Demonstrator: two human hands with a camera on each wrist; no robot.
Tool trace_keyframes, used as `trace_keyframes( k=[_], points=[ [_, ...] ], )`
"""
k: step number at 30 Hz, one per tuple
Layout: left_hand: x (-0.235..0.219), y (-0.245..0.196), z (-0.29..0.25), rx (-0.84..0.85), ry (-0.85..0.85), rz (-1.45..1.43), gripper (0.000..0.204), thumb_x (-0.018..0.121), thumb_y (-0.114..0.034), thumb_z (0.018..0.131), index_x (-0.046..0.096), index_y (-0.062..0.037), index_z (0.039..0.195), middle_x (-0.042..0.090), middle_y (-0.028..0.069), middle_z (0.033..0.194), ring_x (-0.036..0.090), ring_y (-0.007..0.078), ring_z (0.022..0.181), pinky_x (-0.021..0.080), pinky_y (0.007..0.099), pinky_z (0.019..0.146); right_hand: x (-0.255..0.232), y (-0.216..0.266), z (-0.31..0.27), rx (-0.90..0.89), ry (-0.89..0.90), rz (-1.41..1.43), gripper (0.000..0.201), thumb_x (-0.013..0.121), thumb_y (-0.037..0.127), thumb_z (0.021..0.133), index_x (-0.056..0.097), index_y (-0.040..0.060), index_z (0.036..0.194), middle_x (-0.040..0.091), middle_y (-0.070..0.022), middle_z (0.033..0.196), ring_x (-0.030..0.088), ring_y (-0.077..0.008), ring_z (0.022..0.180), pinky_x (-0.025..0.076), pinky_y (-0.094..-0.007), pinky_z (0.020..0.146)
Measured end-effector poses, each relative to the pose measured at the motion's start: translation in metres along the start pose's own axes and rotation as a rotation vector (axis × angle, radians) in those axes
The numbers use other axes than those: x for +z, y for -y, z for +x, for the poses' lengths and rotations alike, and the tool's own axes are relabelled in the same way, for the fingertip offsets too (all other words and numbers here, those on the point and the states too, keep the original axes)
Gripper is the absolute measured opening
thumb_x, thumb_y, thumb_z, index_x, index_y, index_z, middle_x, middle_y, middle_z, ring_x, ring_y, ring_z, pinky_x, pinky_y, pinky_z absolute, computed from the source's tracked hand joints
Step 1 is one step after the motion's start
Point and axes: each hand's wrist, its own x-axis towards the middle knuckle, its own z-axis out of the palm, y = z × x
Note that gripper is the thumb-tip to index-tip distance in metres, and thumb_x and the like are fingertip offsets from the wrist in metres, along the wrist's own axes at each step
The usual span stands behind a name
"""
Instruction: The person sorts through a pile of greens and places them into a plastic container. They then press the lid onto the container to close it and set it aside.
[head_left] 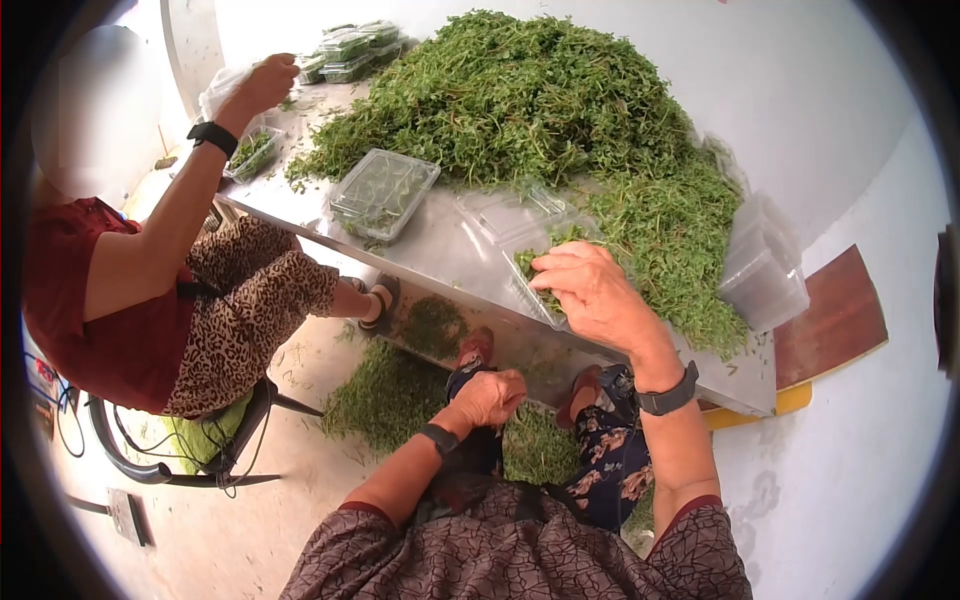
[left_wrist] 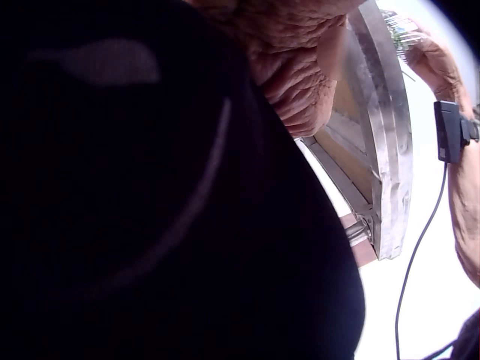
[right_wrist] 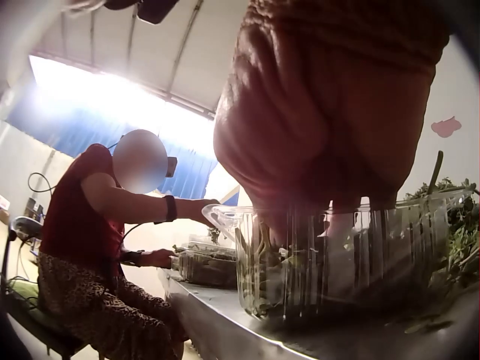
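Observation:
My right hand (head_left: 598, 292) reaches over the near wall of an open clear container (head_left: 535, 305) on the metal table. Its fingers are bent around some greens (head_left: 524, 262) inside. In the right wrist view, the fingers of that hand (right_wrist: 330, 112) go down behind the ribbed wall of the container (right_wrist: 352, 259). Stems show at the right fingertips in the left wrist view, where the right hand (left_wrist: 431, 64) is small. My left hand (head_left: 487, 398) is held above my lap, away from the table, its fingers curled with nothing visible in them.
A large heap of greens (head_left: 520, 95) covers the table's far side. Stacked empty containers (head_left: 765, 262) stand at the right. A closed filled box (head_left: 384, 194) lies left of my container. A seated person (head_left: 120, 300) at the left reaches over another box (head_left: 254, 152). Greens (head_left: 385, 395) lie on the floor.

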Motion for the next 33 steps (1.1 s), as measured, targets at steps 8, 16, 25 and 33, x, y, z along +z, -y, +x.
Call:
trace_keyframes(
  k=[8, 16, 25, 33],
  points=[
    [0.001, 0.002, 0.000, 0.004, 0.013, 0.005, 0.010, 0.062, -0.016, 0.079, 0.064, -0.0067, 0.084, 0.064, 0.0077, 0.092, 0.063, 0.0319, 0.078, 0.051, 0.0407, 0.068, -0.032, -0.002, -0.007, 0.094, -0.112, 0.025, 0.025, 0.060, 0.001, 0.078, 0.069, 0.0055, 0.101, 0.065, -0.0116, 0.116, 0.057, -0.0294, 0.111, 0.039, -0.0431, 0.101],
    [0.005, 0.005, 0.000, 0.059, -0.005, 0.021, 0.010, 0.062, -0.015, 0.078, 0.064, -0.0072, 0.084, 0.064, 0.0074, 0.090, 0.064, 0.0310, 0.078, 0.052, 0.0397, 0.068, -0.010, -0.003, -0.011, 0.127, 0.030, -0.115, 0.022, 0.061, 0.013, 0.084, 0.068, 0.0056, 0.104, 0.063, -0.0117, 0.119, 0.052, -0.0296, 0.118, 0.031, -0.0493, 0.107],
    [0.002, -0.001, -0.002, 0.021, 0.035, 0.046, 0.011, 0.061, -0.016, 0.078, 0.065, -0.0084, 0.084, 0.065, 0.0056, 0.092, 0.064, 0.0289, 0.080, 0.052, 0.0383, 0.068, -0.029, -0.015, -0.010, 0.116, -0.069, -0.054, 0.021, 0.060, 0.012, 0.084, 0.068, 0.0048, 0.102, 0.064, -0.0102, 0.116, 0.057, -0.0307, 0.109, 0.038, -0.0479, 0.100],
    [0.001, 0.000, -0.001, 0.026, 0.010, 0.031, 0.010, 0.062, -0.017, 0.078, 0.064, -0.0088, 0.083, 0.064, 0.0060, 0.090, 0.064, 0.0291, 0.079, 0.053, 0.0393, 0.066, -0.077, -0.065, -0.004, 0.390, -0.229, -0.113, 0.031, 0.066, 0.011, 0.080, 0.064, 0.0028, 0.109, 0.065, -0.0185, 0.109, 0.063, -0.0351, 0.095, 0.051, -0.0410, 0.083]
  ],
)
